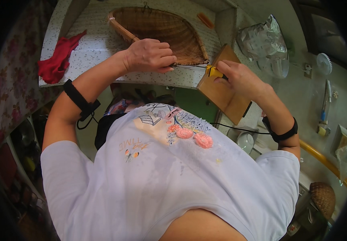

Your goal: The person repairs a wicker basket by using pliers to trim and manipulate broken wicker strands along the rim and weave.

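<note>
A brown woven bamboo scoop basket (pixel 161 26) lies tilted in a speckled stone sink (pixel 101 70). At its near rim my left hand (pixel 151 56) is closed, knuckles up, with a small dark bit showing at the fingertips; what it grips is mostly hidden. My right hand (pixel 239 76) is wrapped round the yellow-and-black handle (pixel 212 71) of a tool. A thin metal shaft or blade runs from that handle toward my left fingers, along the front edge of the sink. Its exact kind is too small to tell.
A red cloth (pixel 63 56) hangs over the sink's left edge. Under my right hand leans a wooden board (pixel 223 92). Beyond it stands a silvery foil bag (pixel 263 38). An orange-brown strip (pixel 205 20) lies in the sink, and a yellow pipe (pixel 322 158) runs at the right.
</note>
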The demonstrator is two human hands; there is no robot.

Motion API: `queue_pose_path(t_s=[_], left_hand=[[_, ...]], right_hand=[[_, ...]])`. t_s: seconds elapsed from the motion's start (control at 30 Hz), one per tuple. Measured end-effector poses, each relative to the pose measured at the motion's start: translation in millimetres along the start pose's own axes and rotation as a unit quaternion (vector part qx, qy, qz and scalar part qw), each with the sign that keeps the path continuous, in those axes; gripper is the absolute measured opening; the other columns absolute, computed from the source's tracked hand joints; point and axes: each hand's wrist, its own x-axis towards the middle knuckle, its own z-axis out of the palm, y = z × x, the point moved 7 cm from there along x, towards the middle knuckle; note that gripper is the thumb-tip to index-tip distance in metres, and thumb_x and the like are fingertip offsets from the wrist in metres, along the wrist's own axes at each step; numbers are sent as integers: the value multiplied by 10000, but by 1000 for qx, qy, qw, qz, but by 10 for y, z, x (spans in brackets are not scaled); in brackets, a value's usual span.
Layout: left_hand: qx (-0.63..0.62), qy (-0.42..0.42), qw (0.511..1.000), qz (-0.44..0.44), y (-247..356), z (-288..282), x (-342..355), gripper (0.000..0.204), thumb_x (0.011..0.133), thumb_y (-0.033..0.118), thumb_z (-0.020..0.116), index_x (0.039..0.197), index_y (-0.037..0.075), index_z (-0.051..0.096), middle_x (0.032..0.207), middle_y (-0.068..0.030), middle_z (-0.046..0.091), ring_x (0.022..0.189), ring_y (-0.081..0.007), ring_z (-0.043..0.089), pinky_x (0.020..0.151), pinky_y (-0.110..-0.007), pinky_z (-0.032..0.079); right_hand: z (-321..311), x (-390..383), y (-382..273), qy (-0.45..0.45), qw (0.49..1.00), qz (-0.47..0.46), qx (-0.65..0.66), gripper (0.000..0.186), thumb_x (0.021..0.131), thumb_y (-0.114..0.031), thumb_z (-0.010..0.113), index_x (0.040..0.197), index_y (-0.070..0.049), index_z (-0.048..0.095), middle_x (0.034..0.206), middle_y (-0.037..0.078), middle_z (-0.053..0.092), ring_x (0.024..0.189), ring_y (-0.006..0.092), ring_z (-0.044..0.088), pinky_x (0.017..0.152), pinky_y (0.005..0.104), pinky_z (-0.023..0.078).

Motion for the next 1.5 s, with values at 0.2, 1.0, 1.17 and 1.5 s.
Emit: queue_pose_path(t_s=[0.2,1.0,1.17,1.5], left_hand=[[0,5,999,36,-4,-4,-21,213,883,296,656,853,104,568,743,-8,528,722,-168,584,612,-290,518],[-63,-12,998,-4,-32,-18,56,188,800,205,727,869,69,616,732,-27,549,695,-191,582,577,-320,510],[-62,11,998,-30,-71,-49,131,193,769,180,749,875,69,633,735,-27,565,691,-194,590,572,-322,520],[-33,19,998,-55,-127,-92,121,219,757,180,772,906,65,659,772,-25,612,722,-187,624,589,-308,546]], right_hand=[[-3,48,41,-32,999,-16,34,285,869,-187,697,1000,-13,514,922,173,609,871,400,619,719,468,502],[227,-148,206,-141,966,162,143,215,913,-160,663,1063,-18,603,963,86,680,893,241,632,765,334,496],[638,-335,6,-150,704,208,662,313,991,-196,619,1206,18,544,1148,158,681,1006,243,676,895,336,533],[751,-308,-44,-158,600,192,760,356,1012,-252,582,1265,-12,511,1115,152,667,969,258,680,749,389,570]])
